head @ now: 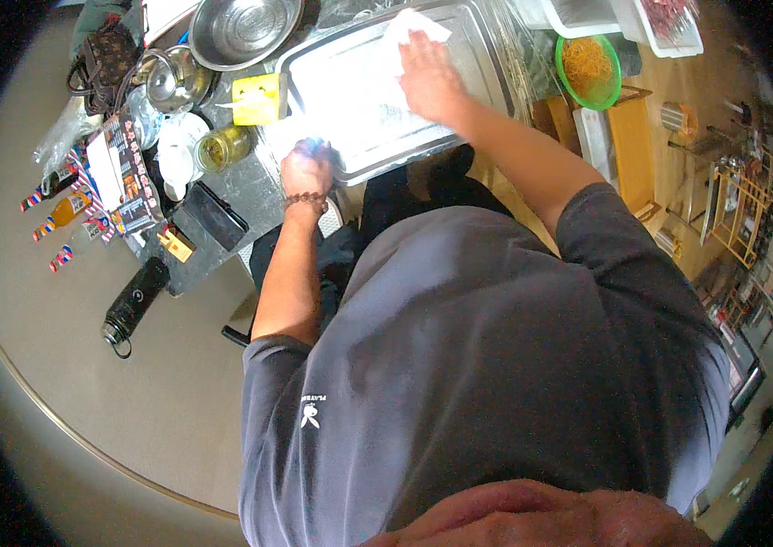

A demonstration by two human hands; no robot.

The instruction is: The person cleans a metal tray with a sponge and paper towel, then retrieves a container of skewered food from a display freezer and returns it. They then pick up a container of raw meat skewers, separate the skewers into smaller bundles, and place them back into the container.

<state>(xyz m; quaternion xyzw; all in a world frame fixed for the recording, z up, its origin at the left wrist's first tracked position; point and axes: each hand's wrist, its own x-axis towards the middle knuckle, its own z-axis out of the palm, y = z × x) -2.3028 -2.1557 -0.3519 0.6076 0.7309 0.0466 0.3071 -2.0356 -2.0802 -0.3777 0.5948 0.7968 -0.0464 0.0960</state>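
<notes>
A shallow metal tray (352,82), bright with glare, lies at a slant before me. My right hand (429,82) presses a white paper tissue or cloth (421,26) against the upper right part of the tray, fingers stretched forward. At the tray's lower left corner is my left hand (306,167), fingers curled; glare hides whether they grip the rim. A bead bracelet (306,200) circles that wrist. Just beyond the left hand sits a yellow packet or box (256,99), and beside it a glass jar (221,149) with yellowish contents.
Steel bowls (246,31), a black case (211,215), a cigarette pack (176,243) and a printed box (128,174) crowd the table's left. Drink bottles (64,210) and a black flask (135,301) are further left. A green basket of orange shreds (589,71) and white containers (667,27) are at right.
</notes>
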